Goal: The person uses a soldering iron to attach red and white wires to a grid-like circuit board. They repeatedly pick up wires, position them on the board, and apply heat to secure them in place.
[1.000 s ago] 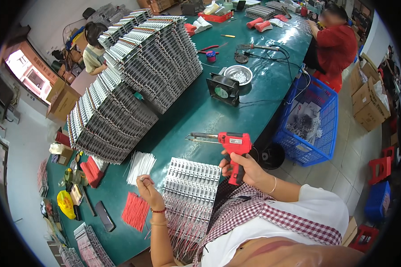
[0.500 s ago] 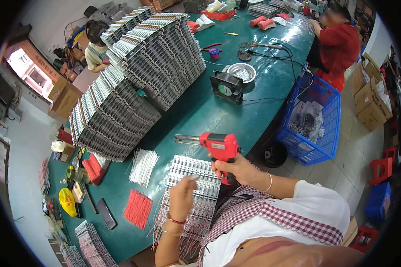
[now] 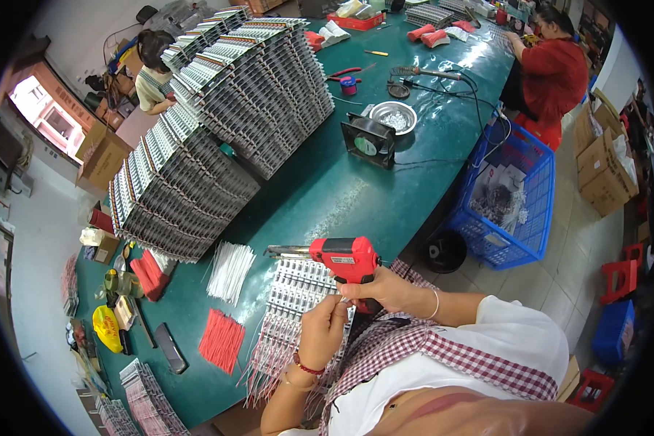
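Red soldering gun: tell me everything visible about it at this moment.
The red soldering gun is pistol-shaped, its plastic-looking body red with a black strip along the top and a pale label on the side. A slim metal front end points left, appearing over the far edge of the pale panel; contact there is unclear. The right hand grips its handle, hiding much of it. The left hand is just below; whether it touches the gun is unclear.

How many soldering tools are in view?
2: the red soldering gun in the right hand, and a soldering iron on the green table beyond the fan. More may be hidden.
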A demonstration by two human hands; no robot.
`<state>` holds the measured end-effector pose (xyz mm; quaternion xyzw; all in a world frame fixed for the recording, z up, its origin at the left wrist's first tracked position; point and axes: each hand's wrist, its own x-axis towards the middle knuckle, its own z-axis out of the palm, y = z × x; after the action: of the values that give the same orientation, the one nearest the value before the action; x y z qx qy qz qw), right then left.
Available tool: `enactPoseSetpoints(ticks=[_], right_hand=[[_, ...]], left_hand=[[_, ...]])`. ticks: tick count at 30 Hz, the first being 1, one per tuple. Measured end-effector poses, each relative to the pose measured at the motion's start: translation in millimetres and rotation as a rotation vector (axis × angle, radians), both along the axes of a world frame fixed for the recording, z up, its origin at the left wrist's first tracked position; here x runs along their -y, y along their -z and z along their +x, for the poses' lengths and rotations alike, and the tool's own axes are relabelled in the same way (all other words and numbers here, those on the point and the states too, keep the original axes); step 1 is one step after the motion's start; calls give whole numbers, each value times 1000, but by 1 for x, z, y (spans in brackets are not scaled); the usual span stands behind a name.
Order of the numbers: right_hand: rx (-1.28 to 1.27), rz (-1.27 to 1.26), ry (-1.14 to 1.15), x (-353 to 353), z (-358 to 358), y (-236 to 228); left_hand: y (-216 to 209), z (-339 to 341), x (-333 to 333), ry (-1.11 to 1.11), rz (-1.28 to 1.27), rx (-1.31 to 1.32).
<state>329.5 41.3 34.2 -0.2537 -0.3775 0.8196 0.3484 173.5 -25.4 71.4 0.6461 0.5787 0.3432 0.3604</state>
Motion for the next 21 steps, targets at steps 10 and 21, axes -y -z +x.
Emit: enactPoseSetpoints(ticks=[10,21], right_hand=[[445,528,113,8,4,-7],[376,476,166,14,-5,4]], left_hand=[[8,0,0,-78,7,9],[3,-2,8,-132,64,-108]])
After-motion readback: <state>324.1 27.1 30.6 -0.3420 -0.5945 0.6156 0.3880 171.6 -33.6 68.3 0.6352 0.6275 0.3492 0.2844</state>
